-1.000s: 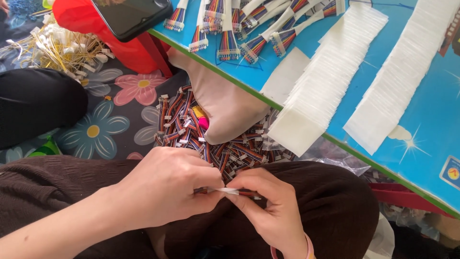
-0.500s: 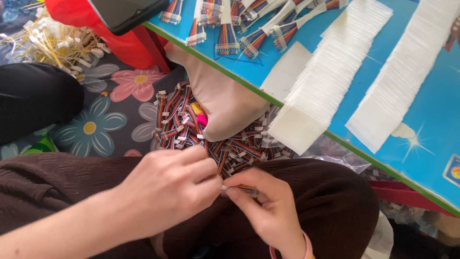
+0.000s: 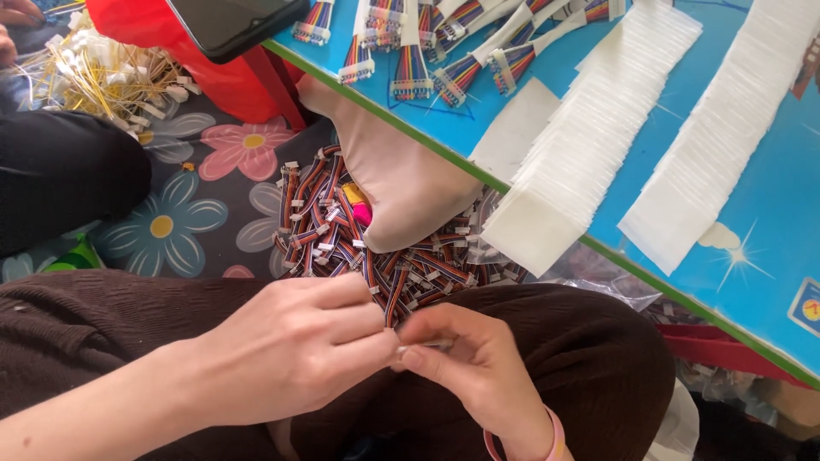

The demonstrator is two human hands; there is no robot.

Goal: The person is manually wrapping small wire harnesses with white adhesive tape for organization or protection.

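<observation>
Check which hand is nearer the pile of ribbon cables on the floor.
Left. The left hand has its fingertips at the pile of ribbon cables' lower edge; the right hand sits lower and further right.

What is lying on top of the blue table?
On the blue table lie two long rows of white strips, several rainbow wire bundles and a dark phone overhanging its corner. Whatever is beneath the strips is covered.

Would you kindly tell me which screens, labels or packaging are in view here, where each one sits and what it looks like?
Phone screen: top left, overhanging the blue table's edge, a dark rectangle, unlit.
Label strips: two long rows of overlapping white rectangular slips lying diagonally on the table, at right.
Printed picture: table's far right edge, a small yellow and red rectangle, partly cut off.
Clear plastic bag: crumpled under the table edge, beside the lap.
</observation>
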